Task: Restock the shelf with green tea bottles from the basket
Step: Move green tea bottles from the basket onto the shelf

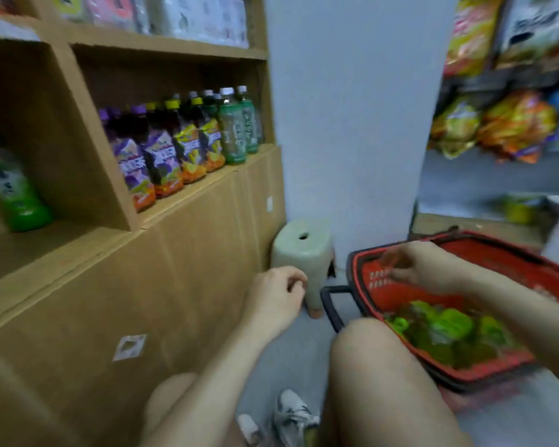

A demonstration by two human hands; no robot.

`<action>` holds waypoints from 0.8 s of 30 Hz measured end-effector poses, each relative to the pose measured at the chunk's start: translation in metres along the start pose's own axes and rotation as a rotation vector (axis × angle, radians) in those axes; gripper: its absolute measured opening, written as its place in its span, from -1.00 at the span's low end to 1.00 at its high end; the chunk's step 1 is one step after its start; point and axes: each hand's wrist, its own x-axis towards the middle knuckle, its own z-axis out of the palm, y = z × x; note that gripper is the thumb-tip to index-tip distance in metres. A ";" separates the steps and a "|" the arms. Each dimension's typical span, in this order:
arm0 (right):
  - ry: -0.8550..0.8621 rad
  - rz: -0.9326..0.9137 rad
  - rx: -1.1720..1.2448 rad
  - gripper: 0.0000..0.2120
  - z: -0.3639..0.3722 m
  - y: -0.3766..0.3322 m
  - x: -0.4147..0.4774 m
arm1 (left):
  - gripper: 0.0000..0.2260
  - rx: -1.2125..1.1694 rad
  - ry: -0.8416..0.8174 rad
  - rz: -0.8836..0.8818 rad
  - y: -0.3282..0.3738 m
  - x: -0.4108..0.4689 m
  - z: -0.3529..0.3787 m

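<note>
Cardboard shelf (207, 191) on the left, white pillar (352, 108) in the middle, rack of snack bags (497, 124) far right. Grey floor (304, 346); pale green plastic stool (304, 250) stood against the shelf base, by the pillar. Red basket (384, 285) sat on the floor at the person's right knee, black handle dropped toward the stool. Green tea bottles (446, 333) lay piled in the basket's near end, blurred. Right hand (423, 267) hovered over the basket above the bottles, fingers loose and smeared by blur, nothing in it. Left hand (276, 293) was up in front of the stool, curled into a fist, empty. Right shelf compartment held purple-capped drinks (136, 156), yellow-capped drinks (194, 146), then two shelved green bottles (236, 130) at the right end. One tilted green bottle (13, 195) in the left compartment. A grey sneaker (296, 414) showed at the bottom
</note>
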 end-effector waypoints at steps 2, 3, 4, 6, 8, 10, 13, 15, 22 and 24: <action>0.054 0.124 0.025 -0.75 0.006 0.029 -0.022 | -0.83 -0.003 -0.059 0.041 0.004 0.009 0.023; 0.082 0.185 0.045 -0.74 0.009 0.043 -0.032 | -0.83 -0.001 -0.087 0.062 0.007 0.014 0.035; 0.107 0.244 0.075 -0.73 0.012 0.056 -0.041 | -0.83 0.001 -0.115 0.084 0.011 0.017 0.046; 0.155 0.345 0.145 -0.72 0.015 0.078 -0.055 | -0.82 -0.001 -0.174 0.123 0.019 0.021 0.068; 0.208 0.428 0.221 -0.73 0.015 0.094 -0.065 | -0.80 0.016 -0.248 0.161 0.029 0.023 0.087; 0.244 0.470 0.285 -0.76 0.011 0.107 -0.070 | -0.80 0.036 -0.323 0.187 0.038 0.027 0.106; 0.212 0.493 0.345 -0.83 0.003 0.123 -0.069 | -0.79 0.034 -0.384 0.189 0.052 0.040 0.134; 0.192 0.498 0.393 -0.86 0.003 0.133 -0.060 | -0.79 0.033 -0.412 0.176 0.062 0.051 0.152; 0.017 0.466 0.501 -0.76 0.072 0.176 0.003 | -0.80 0.236 -0.550 0.115 0.071 0.109 0.238; -0.083 0.475 0.528 -0.69 0.099 0.182 0.019 | -0.80 0.361 -0.687 0.146 0.071 0.121 0.271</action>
